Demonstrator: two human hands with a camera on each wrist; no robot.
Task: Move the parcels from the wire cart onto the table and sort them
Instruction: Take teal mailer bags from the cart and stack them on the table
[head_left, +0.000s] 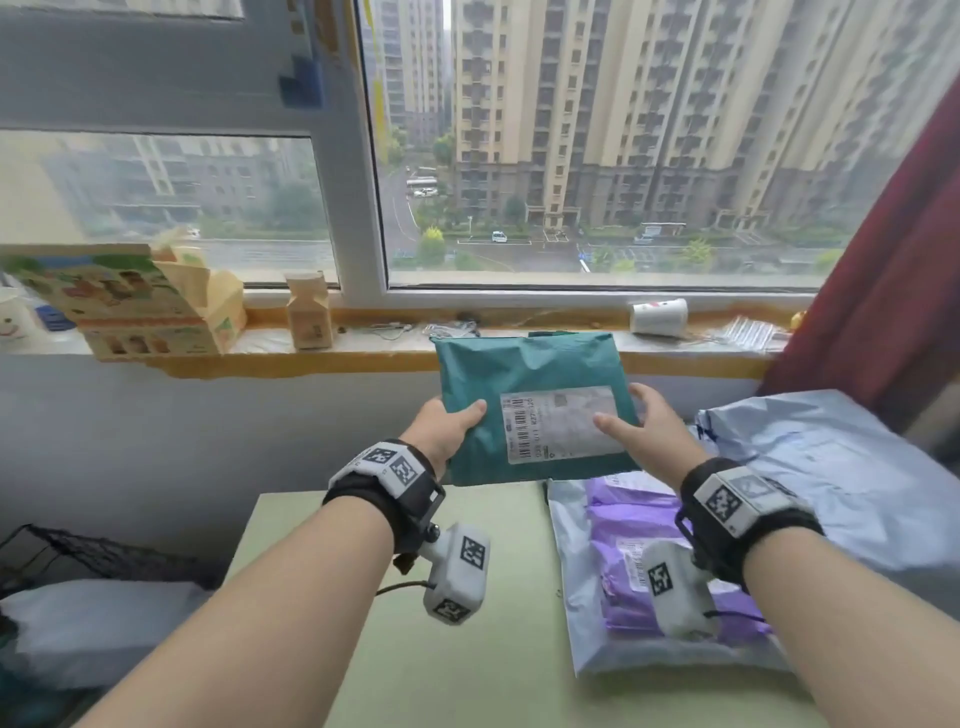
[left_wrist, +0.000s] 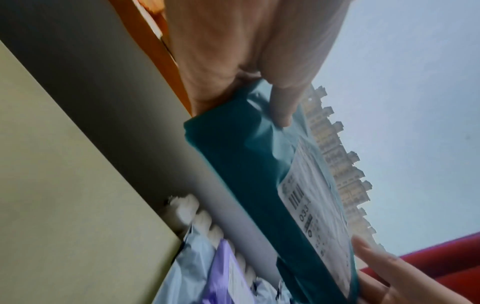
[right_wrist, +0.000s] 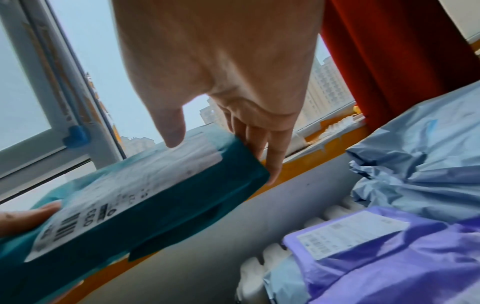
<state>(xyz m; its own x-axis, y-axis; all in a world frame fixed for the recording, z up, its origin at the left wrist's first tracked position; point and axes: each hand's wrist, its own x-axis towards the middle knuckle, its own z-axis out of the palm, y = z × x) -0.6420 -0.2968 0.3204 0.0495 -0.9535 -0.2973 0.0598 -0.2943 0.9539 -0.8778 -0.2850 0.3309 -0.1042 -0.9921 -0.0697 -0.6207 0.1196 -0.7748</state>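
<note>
A teal parcel (head_left: 524, 384) with a white shipping label is held up above the far edge of the pale green table (head_left: 467, 649). My left hand (head_left: 449, 428) grips its left edge, thumb on the front. My right hand (head_left: 641, 423) holds the right edge, thumb on the label and fingers behind. The left wrist view shows the teal parcel (left_wrist: 244, 164) pinched under my thumb. In the right wrist view, the fingers lie along the end of the teal parcel (right_wrist: 161, 205). A purple parcel (head_left: 634, 561) lies on a pale blue one (head_left: 576, 571) on the table's right.
A large light blue parcel (head_left: 831, 467) lies at the far right by a red curtain (head_left: 893, 291). The wire cart (head_left: 67, 556) stands low on the left with a white parcel (head_left: 93, 623) in it. The windowsill (head_left: 363, 353) holds cartons and a paper cup (head_left: 658, 316).
</note>
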